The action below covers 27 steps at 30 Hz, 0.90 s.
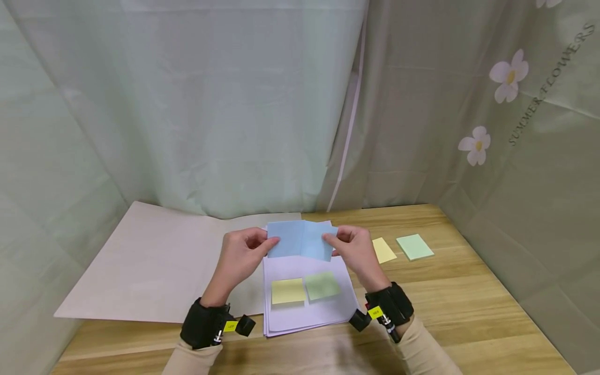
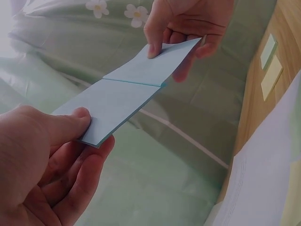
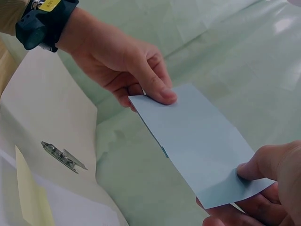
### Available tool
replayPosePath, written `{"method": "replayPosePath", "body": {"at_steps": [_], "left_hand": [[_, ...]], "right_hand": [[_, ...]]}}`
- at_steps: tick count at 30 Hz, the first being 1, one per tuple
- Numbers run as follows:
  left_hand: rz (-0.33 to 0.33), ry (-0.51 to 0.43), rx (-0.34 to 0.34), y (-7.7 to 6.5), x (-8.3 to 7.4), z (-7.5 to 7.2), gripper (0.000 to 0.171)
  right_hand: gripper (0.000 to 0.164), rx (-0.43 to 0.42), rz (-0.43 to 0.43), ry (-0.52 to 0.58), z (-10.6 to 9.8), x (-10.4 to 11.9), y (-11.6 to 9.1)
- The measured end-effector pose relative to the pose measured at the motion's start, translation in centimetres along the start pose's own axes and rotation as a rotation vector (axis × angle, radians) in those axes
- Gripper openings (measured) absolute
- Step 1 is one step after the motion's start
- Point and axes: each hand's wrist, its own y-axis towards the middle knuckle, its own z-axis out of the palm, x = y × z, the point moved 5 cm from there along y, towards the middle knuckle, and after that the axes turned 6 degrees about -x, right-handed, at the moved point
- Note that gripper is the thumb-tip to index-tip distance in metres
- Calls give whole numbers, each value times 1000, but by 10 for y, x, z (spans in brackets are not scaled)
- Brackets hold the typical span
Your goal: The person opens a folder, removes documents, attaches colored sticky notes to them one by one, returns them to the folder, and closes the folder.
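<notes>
A pad of blue sticky notes (image 1: 284, 245) is held above the white sheets in the head view. My left hand (image 1: 241, 258) pinches the pad's left end, thumb on top and fingers beneath. The thumb and fingers of my right hand (image 1: 360, 255) pinch the far end of a blue sheet (image 2: 162, 61) that stretches to the right. A straight seam joins sheet and pad, seen in the left wrist view. Below the hands, a yellow sticky note (image 1: 288, 291) and a green sticky note (image 1: 323, 285) lie side by side on the white paper stack (image 1: 309, 320).
An open folder (image 1: 154, 265) spreads across the left of the wooden table (image 1: 473, 297), with a metal clip (image 3: 63, 157) inside. A yellow pad (image 1: 385, 251) and a green pad (image 1: 414, 247) lie to the right. Curtains surround the table's back and sides.
</notes>
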Motion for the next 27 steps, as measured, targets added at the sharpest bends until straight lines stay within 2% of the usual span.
{"method": "replayPosePath", "body": {"at_steps": [2, 7, 13, 19, 27], "left_hand": [[2, 1, -3, 0, 0, -1, 10], [16, 3, -44, 2, 2, -10, 18], [-6, 14, -118, 3, 6, -31, 15], [13, 17, -44, 3, 4, -32, 15], [-25, 77, 23, -6, 12, -35, 15]], "right_hand": [[42, 2, 5, 1, -1, 0, 1], [19, -9, 32, 29, -7, -1, 3], [23, -95, 42, 27, -24, -2, 7], [22, -50, 17, 27, -19, -1, 7], [24, -106, 52, 18, -26, -1, 7]]}}
